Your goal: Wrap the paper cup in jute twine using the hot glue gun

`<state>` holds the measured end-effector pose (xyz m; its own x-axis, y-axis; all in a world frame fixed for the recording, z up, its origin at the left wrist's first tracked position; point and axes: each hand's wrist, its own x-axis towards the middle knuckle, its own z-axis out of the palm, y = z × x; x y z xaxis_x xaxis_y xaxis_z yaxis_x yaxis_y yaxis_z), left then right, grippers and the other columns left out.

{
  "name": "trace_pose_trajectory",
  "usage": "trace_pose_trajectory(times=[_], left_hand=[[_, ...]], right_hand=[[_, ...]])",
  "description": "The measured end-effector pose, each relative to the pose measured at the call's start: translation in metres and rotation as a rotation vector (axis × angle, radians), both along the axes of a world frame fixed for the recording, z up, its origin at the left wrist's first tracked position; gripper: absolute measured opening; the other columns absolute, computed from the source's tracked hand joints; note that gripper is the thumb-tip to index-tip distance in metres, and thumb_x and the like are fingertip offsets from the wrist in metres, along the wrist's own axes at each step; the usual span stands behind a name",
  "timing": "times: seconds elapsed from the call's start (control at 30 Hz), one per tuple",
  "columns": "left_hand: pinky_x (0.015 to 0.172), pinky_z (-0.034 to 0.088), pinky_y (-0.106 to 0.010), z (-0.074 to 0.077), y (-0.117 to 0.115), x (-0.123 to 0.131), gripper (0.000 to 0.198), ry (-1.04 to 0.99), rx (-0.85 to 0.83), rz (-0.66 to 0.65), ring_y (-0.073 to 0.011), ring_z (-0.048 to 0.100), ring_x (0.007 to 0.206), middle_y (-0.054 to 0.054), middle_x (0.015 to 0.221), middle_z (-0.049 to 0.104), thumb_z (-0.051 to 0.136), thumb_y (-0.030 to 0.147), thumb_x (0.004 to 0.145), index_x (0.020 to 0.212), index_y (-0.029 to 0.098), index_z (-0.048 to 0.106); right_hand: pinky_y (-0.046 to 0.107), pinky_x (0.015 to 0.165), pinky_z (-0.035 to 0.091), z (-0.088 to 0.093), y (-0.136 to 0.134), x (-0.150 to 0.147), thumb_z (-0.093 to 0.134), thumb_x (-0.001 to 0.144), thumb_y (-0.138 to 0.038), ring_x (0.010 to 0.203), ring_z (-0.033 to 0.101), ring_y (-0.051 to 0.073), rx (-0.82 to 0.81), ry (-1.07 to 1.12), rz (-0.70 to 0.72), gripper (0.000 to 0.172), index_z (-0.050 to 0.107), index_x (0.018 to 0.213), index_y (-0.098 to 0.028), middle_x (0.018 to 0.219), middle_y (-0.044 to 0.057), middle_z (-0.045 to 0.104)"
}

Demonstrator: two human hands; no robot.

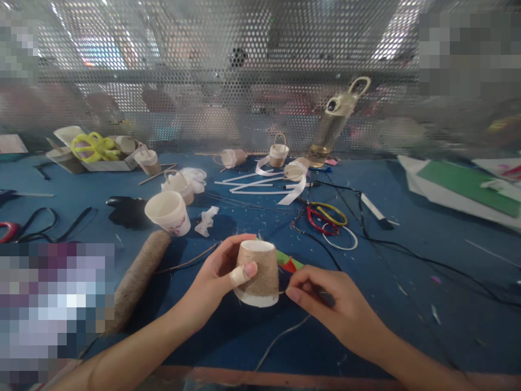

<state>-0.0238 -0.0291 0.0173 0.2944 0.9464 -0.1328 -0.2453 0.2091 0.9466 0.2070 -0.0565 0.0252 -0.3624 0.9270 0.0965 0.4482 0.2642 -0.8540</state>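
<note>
My left hand [217, 282] is closed round an upside-down paper cup [258, 271] mostly wrapped in brown twine, its white rim still bare at the bottom. The thumb, with a plaster on it, presses on the wrapped side. My right hand [321, 301] is pinched on the thin twine strand [280, 336] right at the cup's lower right edge; the strand trails down toward the table's front edge. A thick spool of twine [140, 277] lies on the blue table [407, 271] to the left of my left hand.
A plain paper cup [169, 213] lies on its side behind the spool. Further back are small twine baskets [279, 152], white ribbon strips [252, 184], a box with yellow scissors [95, 147] and a bottle [331, 127]. Coloured rings [328, 220], black cables [386, 241] and green paper [468, 184] lie right.
</note>
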Motion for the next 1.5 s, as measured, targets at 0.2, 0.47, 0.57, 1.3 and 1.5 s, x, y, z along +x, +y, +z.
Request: trace_pose_trajectory(times=[0.2,0.47,0.57,1.3,1.5], left_hand=[[0.092,0.047,-0.035,-0.0015,-0.0001,-0.0007,0.043,-0.003,-0.022,-0.006,-0.0261,0.063,0.11,-0.007,0.117,0.073,0.082,0.039,0.078,0.119,0.028,0.071],[0.091,0.047,-0.034,0.0022,-0.0007,0.0,0.043,-0.009,-0.044,-0.013,-0.0248,0.062,0.109,-0.006,0.116,0.073,0.083,0.04,0.078,0.117,0.028,0.072],[0.09,0.047,-0.033,0.0035,-0.0009,0.0005,0.042,-0.018,-0.048,-0.015,-0.0241,0.063,0.108,-0.005,0.115,0.073,0.084,0.04,0.077,0.116,0.028,0.072],[0.089,0.046,-0.03,0.0,-0.0006,-0.0022,0.043,-0.042,-0.027,-0.083,-0.0222,0.06,0.108,-0.004,0.115,0.072,0.083,0.04,0.077,0.118,0.029,0.071],[0.087,0.045,-0.029,-0.0023,-0.0006,-0.0033,0.045,-0.047,-0.005,-0.097,-0.0214,0.06,0.106,-0.003,0.114,0.072,0.084,0.041,0.076,0.118,0.03,0.071]], right_hand=[[0.024,0.05,0.035,-0.0016,-0.0003,-0.0004,0.06,0.096,-0.037,0.051,0.043,0.011,0.017,-0.025,-0.006,0.023,0.065,0.081,-0.021,0.058,-0.006,0.044],[0.025,0.05,0.033,-0.0036,-0.0004,-0.0011,0.059,0.097,-0.037,0.05,0.04,0.01,0.029,-0.034,-0.002,0.023,0.064,0.081,-0.021,0.057,-0.007,0.041],[0.025,0.05,0.033,-0.0034,-0.0002,-0.0012,0.059,0.098,-0.036,0.049,0.039,0.01,0.032,-0.042,0.002,0.022,0.063,0.081,-0.021,0.056,-0.008,0.04],[0.024,0.047,0.032,-0.0046,0.0001,-0.0033,0.056,0.099,-0.03,0.045,0.039,0.009,0.144,-0.053,0.002,0.02,0.058,0.081,-0.021,0.055,-0.009,0.038],[0.023,0.047,0.034,-0.0041,-0.0028,-0.0024,0.055,0.098,-0.027,0.045,0.042,0.009,0.212,-0.064,-0.012,0.018,0.06,0.083,-0.02,0.056,-0.008,0.04]])
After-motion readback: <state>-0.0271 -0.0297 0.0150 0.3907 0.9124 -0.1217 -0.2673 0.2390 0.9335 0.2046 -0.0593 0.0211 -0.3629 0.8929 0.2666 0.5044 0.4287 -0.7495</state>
